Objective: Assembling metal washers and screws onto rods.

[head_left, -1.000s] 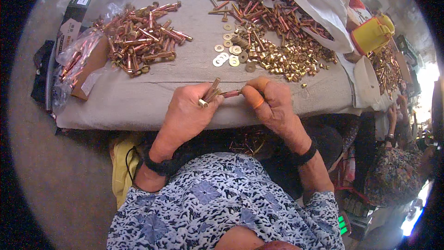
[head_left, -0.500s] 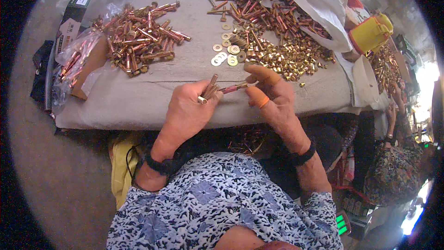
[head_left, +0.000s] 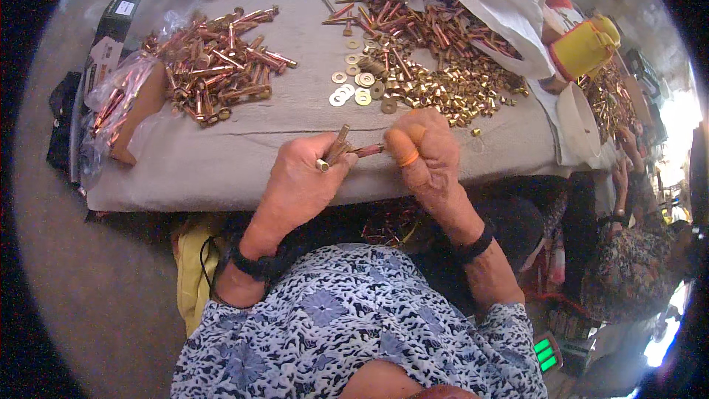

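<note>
My left hand (head_left: pixel 301 177) is closed round a few gold-coloured bolts (head_left: pixel 341 138), which stick out in different directions between thumb and fingers. One of them, a reddish bolt (head_left: pixel 369 150), points right toward my right hand (head_left: pixel 428 151). Orange finger covers (head_left: pixel 402 149) sit on the thumb and forefinger of that hand, which are closed round the bolt's far end. What lies inside the pinch is hidden. Just beyond my hands are flat round washers (head_left: pixel 338 96) and a heap of small gold-coloured nuts (head_left: pixel 450 89).
A pile of bolts (head_left: pixel 221 66) lies at left beside a clear plastic bag (head_left: pixel 122 96). More bolts (head_left: pixel 399 4) spill from a white sack (head_left: pixel 509 0) at back right. A yellow container (head_left: pixel 587 52) and white tub (head_left: pixel 581 122) stand at right. Another person's hands (head_left: pixel 628 151) work beyond.
My right thumb and fingers have closed round the end of the reddish bolt, where they were spread apart before. My left hand keeps its hold. The view has shifted slightly.
</note>
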`<state>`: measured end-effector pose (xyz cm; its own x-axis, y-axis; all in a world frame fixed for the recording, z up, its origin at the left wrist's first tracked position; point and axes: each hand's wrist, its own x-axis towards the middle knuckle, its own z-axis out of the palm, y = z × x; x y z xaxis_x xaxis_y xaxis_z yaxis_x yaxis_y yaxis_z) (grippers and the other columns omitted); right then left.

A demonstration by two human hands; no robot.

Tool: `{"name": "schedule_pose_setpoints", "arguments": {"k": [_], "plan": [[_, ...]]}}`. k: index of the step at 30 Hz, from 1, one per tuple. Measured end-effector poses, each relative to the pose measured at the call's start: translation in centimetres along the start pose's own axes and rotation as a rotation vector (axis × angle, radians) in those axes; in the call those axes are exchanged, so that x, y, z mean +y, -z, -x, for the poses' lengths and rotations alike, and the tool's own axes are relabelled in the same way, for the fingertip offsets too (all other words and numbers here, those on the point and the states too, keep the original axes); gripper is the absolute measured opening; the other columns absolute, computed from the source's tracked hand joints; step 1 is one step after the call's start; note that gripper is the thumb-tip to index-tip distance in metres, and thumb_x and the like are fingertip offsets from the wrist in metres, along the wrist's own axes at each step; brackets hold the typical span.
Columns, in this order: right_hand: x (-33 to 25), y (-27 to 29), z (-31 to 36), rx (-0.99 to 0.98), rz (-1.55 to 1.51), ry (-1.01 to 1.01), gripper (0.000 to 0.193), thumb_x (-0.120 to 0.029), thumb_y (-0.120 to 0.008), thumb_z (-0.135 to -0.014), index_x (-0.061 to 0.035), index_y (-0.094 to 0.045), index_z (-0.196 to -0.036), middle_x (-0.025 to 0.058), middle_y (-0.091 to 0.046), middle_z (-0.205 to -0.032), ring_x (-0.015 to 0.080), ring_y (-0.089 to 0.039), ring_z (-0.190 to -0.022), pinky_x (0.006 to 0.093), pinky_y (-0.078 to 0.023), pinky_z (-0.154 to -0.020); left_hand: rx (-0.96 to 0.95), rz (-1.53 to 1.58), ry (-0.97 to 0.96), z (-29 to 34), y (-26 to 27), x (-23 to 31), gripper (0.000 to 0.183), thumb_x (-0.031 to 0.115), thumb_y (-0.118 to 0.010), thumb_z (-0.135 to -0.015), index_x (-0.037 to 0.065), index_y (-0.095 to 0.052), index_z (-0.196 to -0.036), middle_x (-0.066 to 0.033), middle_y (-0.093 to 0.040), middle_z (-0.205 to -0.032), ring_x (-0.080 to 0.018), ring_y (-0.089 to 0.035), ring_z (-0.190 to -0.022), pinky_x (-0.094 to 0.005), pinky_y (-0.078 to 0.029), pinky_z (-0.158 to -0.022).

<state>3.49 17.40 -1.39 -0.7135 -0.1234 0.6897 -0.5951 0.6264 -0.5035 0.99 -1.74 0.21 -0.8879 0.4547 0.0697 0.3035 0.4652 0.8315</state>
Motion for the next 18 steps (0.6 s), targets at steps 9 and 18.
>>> {"name": "schedule_pose_setpoints", "arguments": {"k": [9, 18], "plan": [[-1.5, -0.8, 0.8, 0.164, -0.583, -0.553, 0.025, -0.018, -0.053, -0.087, -0.0014, -0.054, -0.105, 0.0114, -0.059, -0.099, 0.0236, -0.057, -0.092, 0.0354, -0.045, -0.08, 0.004, 0.056, 0.082, -0.4, -0.7, 0.3, 0.013, 0.013, -0.059, -0.081, 0.0, -0.061, -0.081, -0.0002, -0.052, -0.06, -0.0074, -0.046, -0.057, -0.0258, -0.038, -0.051], [-4.1, -0.8, -0.6, 0.332, -1.196, -0.604, 0.061, -0.039, -0.05, -0.088, 0.0023, -0.032, -0.129, 0.0253, -0.049, -0.119, 0.0356, -0.053, -0.107, 0.0413, -0.047, -0.084, 0.252, 0.199, 0.171, -1.1, -0.9, 0.4, 0.017, 0.017, -0.058, -0.083, 0.001, -0.06, -0.081, -0.0002, -0.051, -0.056, -0.0082, -0.045, -0.048, -0.0259, -0.035, -0.044]]}}
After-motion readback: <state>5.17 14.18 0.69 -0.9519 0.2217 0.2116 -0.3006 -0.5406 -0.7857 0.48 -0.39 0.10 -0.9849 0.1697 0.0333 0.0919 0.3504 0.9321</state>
